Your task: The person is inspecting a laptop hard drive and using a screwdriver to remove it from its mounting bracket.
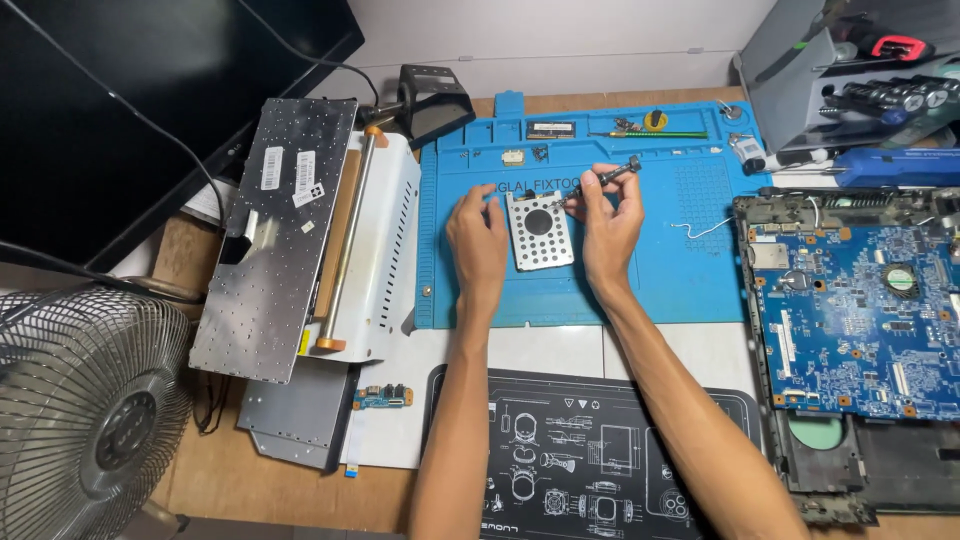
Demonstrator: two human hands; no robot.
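**Hands on a drive caddy over the blue mat**

Wooden counter (230, 480) carried a blue repair mat (660, 270), and on that mat, near its middle, lay a silver hard-drive caddy (540, 230), flat, with a round opening in its perforated face. The left hand (476, 240) rested at the caddy's left edge, its fingers (480, 198) bent and pressed near the upper left corner. The right hand (610, 225) sat at the caddy's right edge, its fingers (592, 185) pinched around a small screwdriver (605, 177), which tilted with its tip down at the caddy's upper right corner and its handle up and to the right.

Along the mat's top trays lay a memory stick (551, 129), a few small parts and a yellow-green tool (655, 122). A thin white wire (700, 228) curled on the mat just right of the right hand. Further right sat an opened laptop base with a blue circuit board (860, 310). Left of the mat stood a white machine with a roller (375, 250), and a detached laptop keyboard (275, 235) lay face down beside it, partly over it. A black mat with white line drawings (590, 470) lay nearer the person, under both forearms. A wire fan guard (85, 410) filled the lower left corner, and a dark screen (130, 100) stood at the upper left.
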